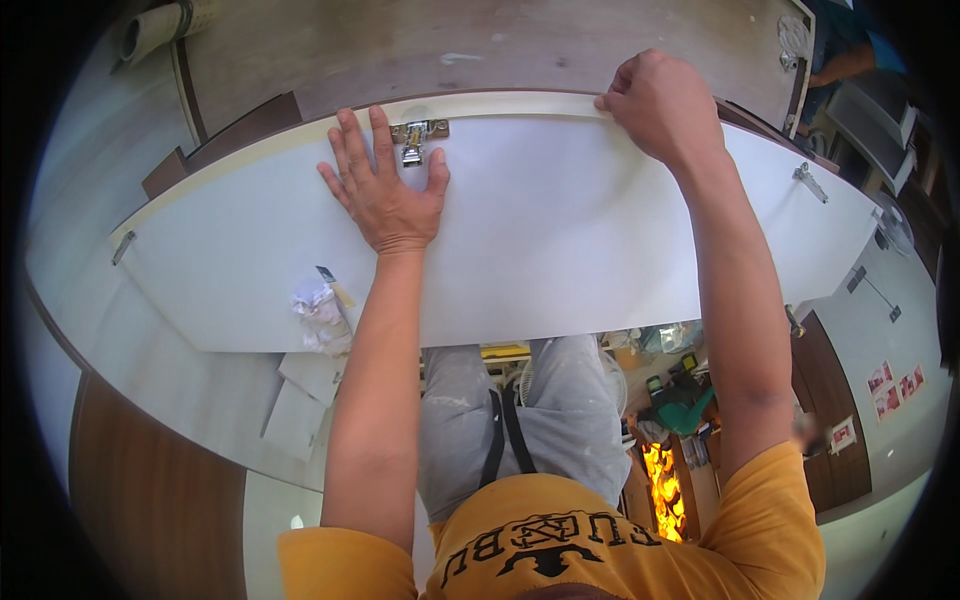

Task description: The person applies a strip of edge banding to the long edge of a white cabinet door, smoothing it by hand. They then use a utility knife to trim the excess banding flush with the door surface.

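A large white panel (560, 240), like a cabinet door, lies across in front of me. A cream strip (520, 104) runs along its far edge. My left hand (390, 185) is spread flat on the panel, fingers apart. Between its thumb and index finger sits a metal cabinet hinge (416, 140), fixed near the far edge. My right hand (663, 105) is closed at that edge, with its thumb on the cream strip. Whatever lies within its curled fingers is hidden. Further hinges show near the panel's left end (124, 247) and right end (811, 182).
Crumpled white cloth (320, 315) lies on the panel's near left, by a small flat tool (335, 284). Beyond the panel is a worn brown board (500, 55). Another person's arm (843, 66) shows at the far right. Tools and a green object (688, 412) lie below right.
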The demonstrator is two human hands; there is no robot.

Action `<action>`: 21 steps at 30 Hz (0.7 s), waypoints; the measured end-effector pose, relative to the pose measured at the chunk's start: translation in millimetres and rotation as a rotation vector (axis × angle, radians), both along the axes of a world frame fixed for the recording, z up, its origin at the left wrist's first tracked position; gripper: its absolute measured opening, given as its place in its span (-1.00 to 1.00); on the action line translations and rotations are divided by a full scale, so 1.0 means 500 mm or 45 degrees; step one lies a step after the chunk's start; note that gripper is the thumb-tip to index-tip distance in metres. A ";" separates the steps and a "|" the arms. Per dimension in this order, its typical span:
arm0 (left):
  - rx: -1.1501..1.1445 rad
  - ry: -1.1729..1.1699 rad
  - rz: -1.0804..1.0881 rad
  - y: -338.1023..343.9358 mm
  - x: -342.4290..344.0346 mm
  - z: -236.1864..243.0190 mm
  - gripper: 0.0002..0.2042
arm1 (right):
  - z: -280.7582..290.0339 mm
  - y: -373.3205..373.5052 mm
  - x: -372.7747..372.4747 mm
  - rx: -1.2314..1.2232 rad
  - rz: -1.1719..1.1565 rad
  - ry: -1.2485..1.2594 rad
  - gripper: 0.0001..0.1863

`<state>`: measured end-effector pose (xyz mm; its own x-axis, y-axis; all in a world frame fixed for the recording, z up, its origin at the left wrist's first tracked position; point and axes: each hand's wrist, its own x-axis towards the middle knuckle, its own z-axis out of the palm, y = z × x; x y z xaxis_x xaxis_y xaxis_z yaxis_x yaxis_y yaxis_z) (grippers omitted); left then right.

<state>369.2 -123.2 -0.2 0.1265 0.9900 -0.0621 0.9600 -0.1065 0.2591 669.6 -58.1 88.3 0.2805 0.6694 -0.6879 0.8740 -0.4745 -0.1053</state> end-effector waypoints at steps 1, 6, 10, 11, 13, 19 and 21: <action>0.003 0.001 -0.001 0.000 -0.001 -0.001 -0.12 | 0.000 0.000 -0.003 0.025 -0.004 -0.007 -0.74; 0.029 -0.001 -0.007 0.000 0.001 -0.005 -0.13 | -0.010 -0.005 0.000 0.080 0.012 -0.047 -0.73; 0.043 -0.006 -0.009 -0.001 -0.001 -0.008 -0.14 | -0.002 0.005 -0.002 -0.017 0.050 -0.056 -0.76; 0.044 -0.006 -0.009 -0.001 -0.001 -0.008 -0.14 | 0.002 0.008 -0.004 -0.065 0.054 -0.052 -0.74; 0.043 -0.006 -0.007 -0.002 -0.002 -0.008 -0.14 | 0.003 0.009 -0.005 -0.066 0.047 -0.048 -0.73; 0.041 -0.011 -0.002 -0.003 -0.001 -0.008 -0.15 | 0.004 0.009 -0.008 -0.066 0.085 -0.061 -0.76; 0.043 -0.013 -0.006 -0.002 -0.002 -0.008 -0.15 | 0.005 0.009 -0.007 -0.069 0.081 -0.061 -0.78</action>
